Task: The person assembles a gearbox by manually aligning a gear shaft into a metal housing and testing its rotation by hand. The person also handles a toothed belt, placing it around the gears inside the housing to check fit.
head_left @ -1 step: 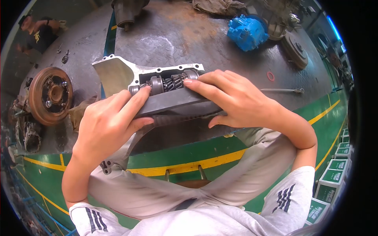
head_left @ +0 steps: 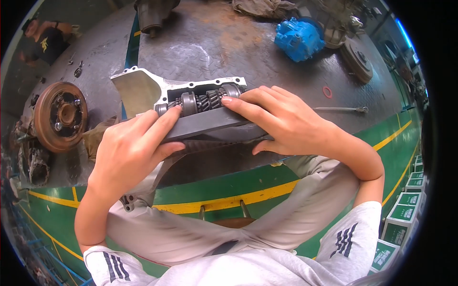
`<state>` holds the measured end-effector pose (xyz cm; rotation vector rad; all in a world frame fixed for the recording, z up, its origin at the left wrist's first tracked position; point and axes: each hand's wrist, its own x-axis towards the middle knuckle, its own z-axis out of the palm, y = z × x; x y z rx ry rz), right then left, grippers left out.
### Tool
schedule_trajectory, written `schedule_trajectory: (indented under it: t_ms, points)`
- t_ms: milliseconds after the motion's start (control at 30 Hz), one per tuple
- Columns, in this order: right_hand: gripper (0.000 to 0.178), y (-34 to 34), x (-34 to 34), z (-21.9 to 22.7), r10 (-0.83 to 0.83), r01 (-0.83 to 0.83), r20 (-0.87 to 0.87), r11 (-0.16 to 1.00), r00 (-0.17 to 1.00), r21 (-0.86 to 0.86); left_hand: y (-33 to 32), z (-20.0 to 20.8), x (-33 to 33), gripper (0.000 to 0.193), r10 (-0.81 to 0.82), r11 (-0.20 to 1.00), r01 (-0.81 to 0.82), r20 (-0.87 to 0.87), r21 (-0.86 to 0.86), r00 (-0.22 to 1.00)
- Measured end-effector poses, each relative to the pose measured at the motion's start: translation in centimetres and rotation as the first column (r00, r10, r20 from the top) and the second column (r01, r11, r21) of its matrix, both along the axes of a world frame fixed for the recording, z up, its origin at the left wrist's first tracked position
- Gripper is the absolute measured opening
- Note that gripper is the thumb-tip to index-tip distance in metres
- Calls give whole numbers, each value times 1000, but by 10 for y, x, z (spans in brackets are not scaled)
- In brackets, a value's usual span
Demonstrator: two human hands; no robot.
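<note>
Gearbox housing [head_left: 164, 89] sits near the front edge of the metal bench [head_left: 238, 62], which is bare behind it. Left of it stands a rusty drum [head_left: 65, 116]. Next, the left hand [head_left: 129, 148], half curled, grips the dark bar [head_left: 205, 125] before the gears [head_left: 205, 101]; the right hand [head_left: 284, 117], similarly curled, holds its other end. Fingers hide both bar ends; the housing's underside is hard to make out.

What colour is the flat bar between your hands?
The flat bar is dark grey, clearest in head view.
</note>
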<state>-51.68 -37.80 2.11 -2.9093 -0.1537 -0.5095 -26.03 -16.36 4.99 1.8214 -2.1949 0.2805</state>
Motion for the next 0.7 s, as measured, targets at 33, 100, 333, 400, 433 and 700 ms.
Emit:
schedule_trajectory:
  t_ms: [33, 100, 333, 400, 433, 700]
  points:
    - [113, 1, -1, -3, 3, -2, -25, 1000, 1000, 27, 0, -2, 0, 59, 6, 1000, -6, -5, 6, 1000]
    - [111, 1, -1, -9, 13, -14, 7, 997, 1000, 77, 0, -4, 0, 62, 26, 999, -26, 20, 20, 999]
    - [108, -2, -3, -13, 0, -3, 59, 998, 998, 55, 6, -6, -8, 70, 29, 1000, -29, 58, -3, 998]
    - [106, -1, -3, -14, -6, 2, 68, 998, 998, 58, 7, -6, -7, 71, 52, 999, -53, 62, 2, 997]
    - [106, 0, -3, -16, -4, 0, 74, 998, 997, 56, 7, -8, -7, 71, 28, 999, -27, 42, -27, 999]
    - [101, 1, -2, -21, 2, -3, 34, 999, 999, 33, 12, -14, -8, 73, 43, 998, -45, 32, 53, 999]
